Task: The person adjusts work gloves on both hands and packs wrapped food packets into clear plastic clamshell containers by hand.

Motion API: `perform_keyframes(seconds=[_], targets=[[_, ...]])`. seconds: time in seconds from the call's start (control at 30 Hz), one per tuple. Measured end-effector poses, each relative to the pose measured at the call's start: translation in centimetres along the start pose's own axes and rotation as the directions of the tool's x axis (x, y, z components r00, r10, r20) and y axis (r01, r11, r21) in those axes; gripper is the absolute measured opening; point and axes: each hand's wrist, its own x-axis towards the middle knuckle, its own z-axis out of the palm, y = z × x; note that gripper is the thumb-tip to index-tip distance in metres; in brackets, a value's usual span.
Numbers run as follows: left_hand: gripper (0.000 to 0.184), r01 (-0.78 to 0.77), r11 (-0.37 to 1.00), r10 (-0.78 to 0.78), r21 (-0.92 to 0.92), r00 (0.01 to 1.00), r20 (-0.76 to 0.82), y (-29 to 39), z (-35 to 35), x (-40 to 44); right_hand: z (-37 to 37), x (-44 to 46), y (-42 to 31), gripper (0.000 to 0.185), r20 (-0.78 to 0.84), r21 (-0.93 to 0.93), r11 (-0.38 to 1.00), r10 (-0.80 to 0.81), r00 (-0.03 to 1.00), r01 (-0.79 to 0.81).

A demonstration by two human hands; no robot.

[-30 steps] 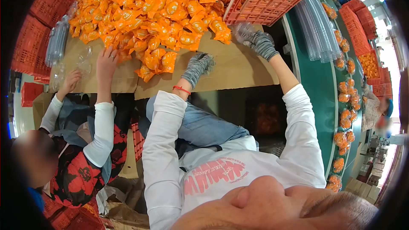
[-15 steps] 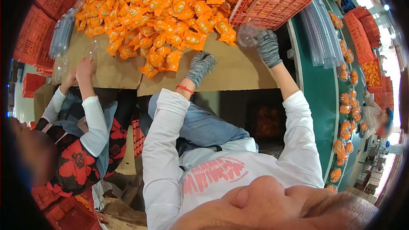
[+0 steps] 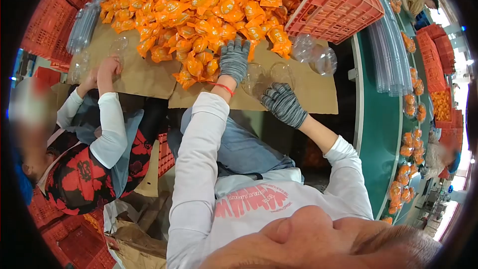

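Taking the view as a clock face with twelve at the top, stacked red crates (image 3: 45,30) stand at ten o'clock, with clear plastic sheets (image 3: 83,27) stacked beside them. At eight o'clock sits a co-worker (image 3: 82,182) in a red-and-black flowered garment, one bare hand (image 3: 108,69) near a clear plastic piece (image 3: 118,46).

The heap of orange packets (image 3: 209,5) spreads from eleven to twelve. At its lower edge, the person's gloved left hand (image 3: 234,60) lies palm down, fingers only slightly spread, tips against the packets; I cannot tell whether it grips one.

At about four o'clock from it is the gloved right hand (image 3: 285,104), fingers bent and narrow, reaching the near edge of a clear two-cup container (image 3: 282,73) on the cardboard (image 3: 313,89); its grip cannot be made out.

At two o'clock, another clear container (image 3: 323,60) lies just beside a tilted red crate (image 3: 343,7). The green conveyor (image 3: 373,119) runs past three o'clock, carrying filled packs (image 3: 406,144).
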Motion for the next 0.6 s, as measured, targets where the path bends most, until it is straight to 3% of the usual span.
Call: perform_keyframes(seconds=[0.13, 0.23, 0.43, 0.6], targets=[[0.054, 0.044, 0.997, -0.052, 0.061, 0.987, 0.150, 0.4, -2.3, 1.1, 0.4, 0.0, 0.6, 0.028, 0.012, -0.024, 1.000, 0.019, 1.000, -0.019], [0.054, 0.099, 0.993, -0.105, 0.058, 0.988, 0.110, 0.9, -2.1, 1.3, 0.7, 0.0, 0.8, 0.026, -0.001, -0.004, 1.000, 0.022, 1.000, -0.022], [0.060, -0.085, 0.996, 0.089, -0.031, 0.986, 0.141, 0.5, -2.1, 0.5, 0.7, -0.7, 0.9, 0.025, -0.016, -0.001, 0.999, 0.039, 0.999, -0.039], [0.063, 0.015, 1.000, -0.010, -0.012, 0.943, 0.334, 1.2, -4.5, 0.3, 0.9, -1.0, 0.9, 0.025, -0.016, -0.020, 0.997, 0.068, 0.998, -0.068]])
